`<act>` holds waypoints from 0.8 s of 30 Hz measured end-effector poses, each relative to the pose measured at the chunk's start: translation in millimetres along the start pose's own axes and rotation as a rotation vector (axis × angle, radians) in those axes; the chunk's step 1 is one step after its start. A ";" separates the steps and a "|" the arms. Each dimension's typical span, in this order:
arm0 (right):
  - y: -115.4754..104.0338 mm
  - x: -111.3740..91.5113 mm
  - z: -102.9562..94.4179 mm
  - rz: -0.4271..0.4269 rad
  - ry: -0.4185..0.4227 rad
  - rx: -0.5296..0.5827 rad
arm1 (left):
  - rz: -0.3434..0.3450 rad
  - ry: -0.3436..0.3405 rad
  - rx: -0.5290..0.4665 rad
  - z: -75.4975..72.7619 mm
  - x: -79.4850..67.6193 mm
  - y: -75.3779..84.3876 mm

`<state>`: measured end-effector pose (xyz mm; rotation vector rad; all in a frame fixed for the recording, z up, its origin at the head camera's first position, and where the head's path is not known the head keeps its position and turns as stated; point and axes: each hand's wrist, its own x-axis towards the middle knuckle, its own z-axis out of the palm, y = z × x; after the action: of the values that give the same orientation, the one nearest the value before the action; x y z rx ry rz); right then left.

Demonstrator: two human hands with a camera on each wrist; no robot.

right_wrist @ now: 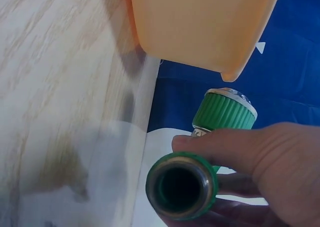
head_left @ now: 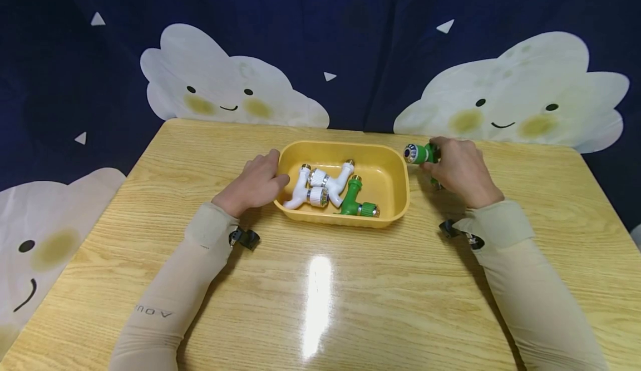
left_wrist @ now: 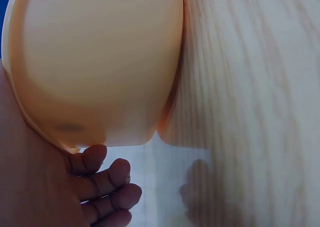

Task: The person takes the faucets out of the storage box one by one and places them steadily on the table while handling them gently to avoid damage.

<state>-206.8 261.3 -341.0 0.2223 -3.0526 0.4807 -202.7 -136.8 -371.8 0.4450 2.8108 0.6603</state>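
Observation:
A yellow plastic basin (head_left: 345, 222) sits on the table, with two white taps (head_left: 299, 190) and a green tap (head_left: 352, 196) lying inside. At its left end my left hand (head_left: 256, 183) holds the rim, thumb over the edge; in the left wrist view its other fingers (left_wrist: 120, 172) curl past the basin's corner. Just beyond the right end, my right hand (head_left: 460, 168) grips another green tap (head_left: 418, 153) by its body. That tap's ribbed knob (right_wrist: 225, 109) points toward the basin, and its round open end (right_wrist: 181, 187) faces the right wrist camera.
The wood-grain table (head_left: 395, 298) extends around the basin, with a bright light reflection in front. A dark blue cloth (head_left: 360, 37) with smiling clouds hangs behind the table's back edge. Small black devices (head_left: 245, 238) sit at both wrists.

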 end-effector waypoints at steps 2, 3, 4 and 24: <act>0.5 0.4 0.9 0.002 -0.002 -0.002 | -0.002 -0.001 0.001 -0.1 0.2 -0.2; 0.7 0.7 1.4 0.006 -0.005 -0.003 | -0.003 -0.003 0.002 -0.1 0.3 -0.3; 0.8 0.9 1.8 0.010 -0.008 -0.004 | -0.003 -0.004 0.002 0.0 0.5 -0.3; 4.6 3.2 10.2 0.034 -0.071 -0.011 | -0.001 -0.005 0.005 1.2 1.6 -1.9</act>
<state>-210.9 262.0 -351.8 0.1906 -3.1318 0.4671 -204.3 -137.4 -373.9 0.4452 2.8087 0.6510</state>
